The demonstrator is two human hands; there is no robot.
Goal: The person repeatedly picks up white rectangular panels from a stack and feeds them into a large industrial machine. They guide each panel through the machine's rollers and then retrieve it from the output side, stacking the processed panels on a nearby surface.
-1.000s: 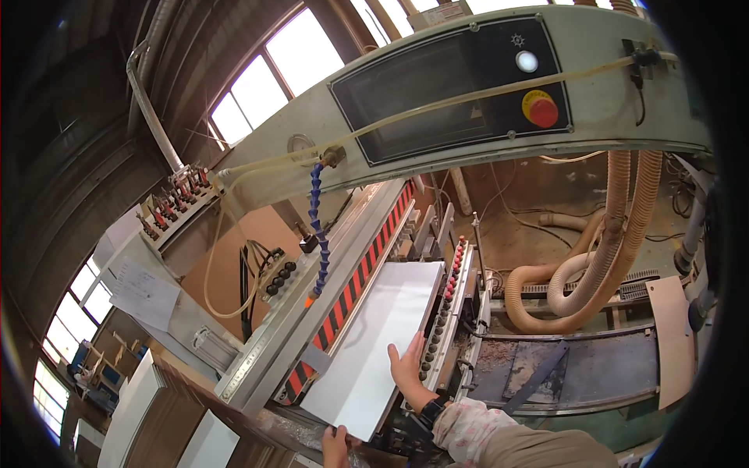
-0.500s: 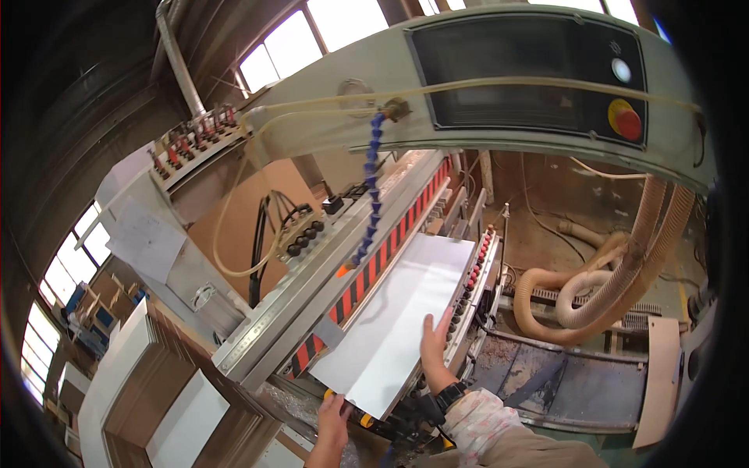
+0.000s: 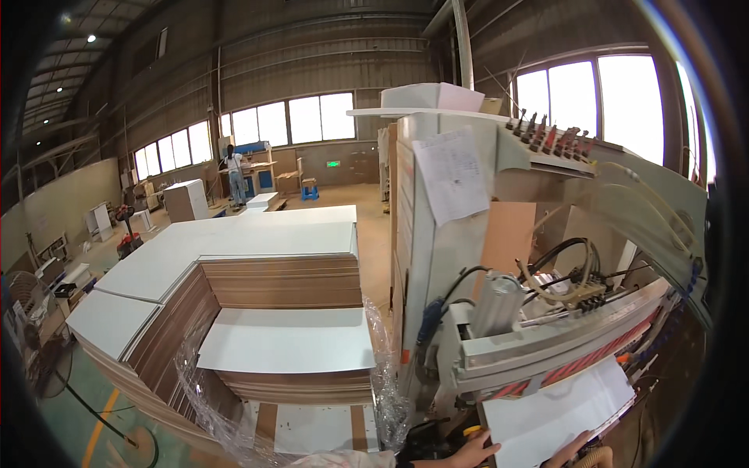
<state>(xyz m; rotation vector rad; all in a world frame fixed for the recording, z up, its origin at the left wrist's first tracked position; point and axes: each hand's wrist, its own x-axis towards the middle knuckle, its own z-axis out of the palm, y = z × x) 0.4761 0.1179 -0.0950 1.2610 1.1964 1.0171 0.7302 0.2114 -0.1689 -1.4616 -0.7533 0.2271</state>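
A white rectangular panel (image 3: 563, 412) lies in the drilling machine (image 3: 538, 351), below its metal beam and red-and-black striped strip. My left hand (image 3: 471, 451) is at the panel's near left corner, fingers bent on its edge beside a small yellow part (image 3: 473, 430). Along the panel's near long edge lies my right hand (image 3: 571, 448), its fingers stretched out and touching the edge. The lower picture border cuts off part of that hand. The panel's underside is hidden.
To the left stand stacks of white-faced boards (image 3: 273, 234), with a lower stack (image 3: 289, 339) and loose clear plastic wrap (image 3: 390, 390) by the machine. A paper sheet (image 3: 451, 175) hangs on the machine's side. Far back, another person (image 3: 234, 175) stands at a workbench.
My view has swung left, from the machine's control panel toward the board stacks, so the machine now appears at the right. Both hands stay at the white panel's edges.
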